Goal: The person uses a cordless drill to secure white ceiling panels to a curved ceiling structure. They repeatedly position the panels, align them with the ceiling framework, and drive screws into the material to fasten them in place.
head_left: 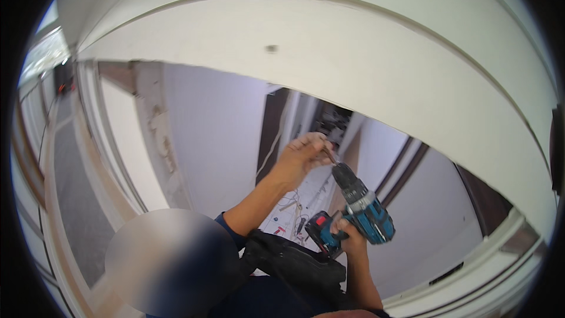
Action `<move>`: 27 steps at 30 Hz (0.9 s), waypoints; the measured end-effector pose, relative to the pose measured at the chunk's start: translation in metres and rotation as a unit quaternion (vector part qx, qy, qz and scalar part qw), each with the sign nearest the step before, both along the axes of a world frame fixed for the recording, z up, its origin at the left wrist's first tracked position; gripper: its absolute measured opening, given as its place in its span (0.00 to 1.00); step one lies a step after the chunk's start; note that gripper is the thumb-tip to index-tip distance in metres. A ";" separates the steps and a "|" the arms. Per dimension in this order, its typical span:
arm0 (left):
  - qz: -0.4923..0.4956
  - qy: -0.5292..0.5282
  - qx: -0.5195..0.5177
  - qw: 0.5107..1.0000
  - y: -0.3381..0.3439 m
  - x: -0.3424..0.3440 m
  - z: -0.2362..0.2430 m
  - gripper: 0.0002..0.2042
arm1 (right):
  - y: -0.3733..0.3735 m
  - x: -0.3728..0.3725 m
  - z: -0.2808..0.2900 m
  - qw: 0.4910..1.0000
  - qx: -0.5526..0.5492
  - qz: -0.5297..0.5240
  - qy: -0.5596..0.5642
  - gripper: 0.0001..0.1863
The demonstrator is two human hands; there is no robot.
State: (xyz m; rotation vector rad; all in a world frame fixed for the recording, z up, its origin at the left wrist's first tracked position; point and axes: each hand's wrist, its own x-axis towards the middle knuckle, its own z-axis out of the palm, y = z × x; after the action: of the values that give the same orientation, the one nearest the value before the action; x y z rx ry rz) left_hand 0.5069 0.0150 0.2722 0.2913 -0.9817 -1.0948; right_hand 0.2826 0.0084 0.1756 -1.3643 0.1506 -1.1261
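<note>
Close to the body, note a black bag (294,264). Just ahead, find the drill (375,219) in the right hand (351,237), wrapped fully round the handle between motor and battery (321,231). Probably rather heavy and rigid, with weight at both ends; best to take by this handle, not by the chuck (348,179). Out from the chuck, see a thin coppery bit (331,156), pinched near its outer end by the left hand (305,154), with fingertips drawn together; too blurred for telling exact contact. Likely light, hard, perhaps slippery; better to hold along its sides. Farther, notice a white panel (271,29), then, toward the visible near edge of the floor (315,195), a red item (280,230).
</note>
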 end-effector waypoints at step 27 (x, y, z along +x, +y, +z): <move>-0.332 -0.079 -0.097 0.935 -0.021 -0.089 0.062 0.16 | 0.069 -0.019 0.027 0.953 -0.078 -0.278 -0.095 0.19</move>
State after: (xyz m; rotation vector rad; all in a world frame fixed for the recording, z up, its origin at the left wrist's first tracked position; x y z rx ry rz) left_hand 0.4176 -0.0059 0.3346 -0.1356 -1.3736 -1.5847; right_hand 0.2632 0.0772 0.2026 -1.3821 0.3256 -1.7650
